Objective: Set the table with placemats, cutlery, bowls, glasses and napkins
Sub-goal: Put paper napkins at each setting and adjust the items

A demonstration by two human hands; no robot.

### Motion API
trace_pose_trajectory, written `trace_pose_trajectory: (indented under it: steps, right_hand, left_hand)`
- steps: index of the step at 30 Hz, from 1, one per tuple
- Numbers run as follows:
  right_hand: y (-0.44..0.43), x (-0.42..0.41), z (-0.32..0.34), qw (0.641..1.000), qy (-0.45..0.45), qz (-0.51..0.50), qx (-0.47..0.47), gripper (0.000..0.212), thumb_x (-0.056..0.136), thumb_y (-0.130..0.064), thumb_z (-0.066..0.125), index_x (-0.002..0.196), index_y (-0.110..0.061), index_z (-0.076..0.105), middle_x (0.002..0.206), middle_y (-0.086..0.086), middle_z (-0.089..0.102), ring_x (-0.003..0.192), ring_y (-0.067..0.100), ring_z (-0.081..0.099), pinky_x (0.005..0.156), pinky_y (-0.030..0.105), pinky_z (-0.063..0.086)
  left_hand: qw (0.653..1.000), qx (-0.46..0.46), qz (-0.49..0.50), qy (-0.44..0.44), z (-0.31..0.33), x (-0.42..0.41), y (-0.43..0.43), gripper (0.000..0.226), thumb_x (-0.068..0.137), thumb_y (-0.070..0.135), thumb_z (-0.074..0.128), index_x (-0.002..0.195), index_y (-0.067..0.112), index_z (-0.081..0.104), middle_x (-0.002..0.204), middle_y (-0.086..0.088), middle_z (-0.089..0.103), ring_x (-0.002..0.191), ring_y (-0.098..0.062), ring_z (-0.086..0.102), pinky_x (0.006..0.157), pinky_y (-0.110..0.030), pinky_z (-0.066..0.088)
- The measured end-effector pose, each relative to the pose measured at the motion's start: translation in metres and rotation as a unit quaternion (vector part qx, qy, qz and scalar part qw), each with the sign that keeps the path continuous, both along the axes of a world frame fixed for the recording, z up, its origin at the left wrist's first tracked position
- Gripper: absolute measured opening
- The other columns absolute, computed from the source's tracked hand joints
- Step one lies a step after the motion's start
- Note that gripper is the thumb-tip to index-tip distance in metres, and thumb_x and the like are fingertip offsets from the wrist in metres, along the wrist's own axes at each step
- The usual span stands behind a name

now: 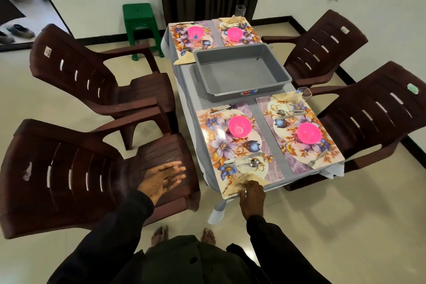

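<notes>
There are four placemats point(221, 145) on one table point(189, 99). There are four pink bowls point(239, 126), one on each mat. There are four brown chairs point(69, 168). There is one grey tray point(242, 71) and one green stool point(139, 16). I count four clear glasses point(241, 10), but two are hard to see. The two near mats have two spoons point(254, 162) and two forks point(317, 160).

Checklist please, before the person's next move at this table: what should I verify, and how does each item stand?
1. Pink bowl at every place, near left bowl, near right bowl, far left bowl, far right bowl: ok.
2. Gray tray empty: ok.
3. Napkin on near left placemat, under right hand: ok.
4. Right hand pressing or pinching napkin: cannot tell.
5. Left hand open, holding nothing, above chair seat: ok.
6. Full cutlery on far left placemat: cannot tell.
</notes>
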State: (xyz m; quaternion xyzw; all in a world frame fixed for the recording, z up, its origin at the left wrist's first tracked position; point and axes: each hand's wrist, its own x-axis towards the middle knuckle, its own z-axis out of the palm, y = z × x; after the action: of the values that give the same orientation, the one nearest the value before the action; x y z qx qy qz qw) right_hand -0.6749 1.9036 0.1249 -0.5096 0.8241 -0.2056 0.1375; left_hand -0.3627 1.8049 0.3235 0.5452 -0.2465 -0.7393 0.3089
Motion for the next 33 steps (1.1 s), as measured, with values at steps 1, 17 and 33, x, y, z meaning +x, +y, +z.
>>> trace_pose_trajectory:
  steps: [1, 17, 33]
  right_hand:
    - [0.0, -0.001, -0.001, 1.0, 0.002, 0.003, -0.001, 0.036, 0.076, -0.007, 0.084, 0.109, -0.011, 0.069, 0.113, 0.012, 0.067, 0.104, 0.035, 0.063, 0.085, 0.045, 0.053]
    - [0.009, 0.001, 0.021, 0.999, 0.011, 0.012, -0.04, 0.019, 0.087, -0.012, 0.076, 0.104, -0.013, 0.069, 0.109, 0.008, 0.071, 0.102, 0.03, 0.066, 0.084, 0.043, 0.056]
    - [-0.023, 0.173, 0.136, 0.969, -0.088, 0.222, -0.059, 0.012, 0.102, -0.02, 0.059, 0.107, -0.019, 0.07, 0.103, -0.001, 0.07, 0.098, 0.016, 0.062, 0.089, 0.028, 0.049]
  left_hand:
    - [1.0, -0.001, 0.001, 0.001, 0.0, 0.0, 0.0, 0.03, 0.095, 0.009, 0.066, 0.126, 0.006, 0.067, 0.119, -0.014, 0.074, 0.111, -0.031, 0.071, 0.096, -0.038, 0.054]
    - [1.0, -0.015, 0.025, -0.003, 0.002, 0.008, 0.009, 0.03, 0.096, 0.01, 0.064, 0.126, 0.006, 0.066, 0.119, -0.013, 0.074, 0.11, -0.03, 0.072, 0.096, -0.038, 0.054]
    - [0.965, -0.159, 0.068, -0.197, 0.02, 0.149, 0.05, 0.016, 0.098, 0.01, 0.065, 0.112, 0.014, 0.071, 0.107, -0.008, 0.076, 0.099, -0.027, 0.073, 0.088, -0.033, 0.058]
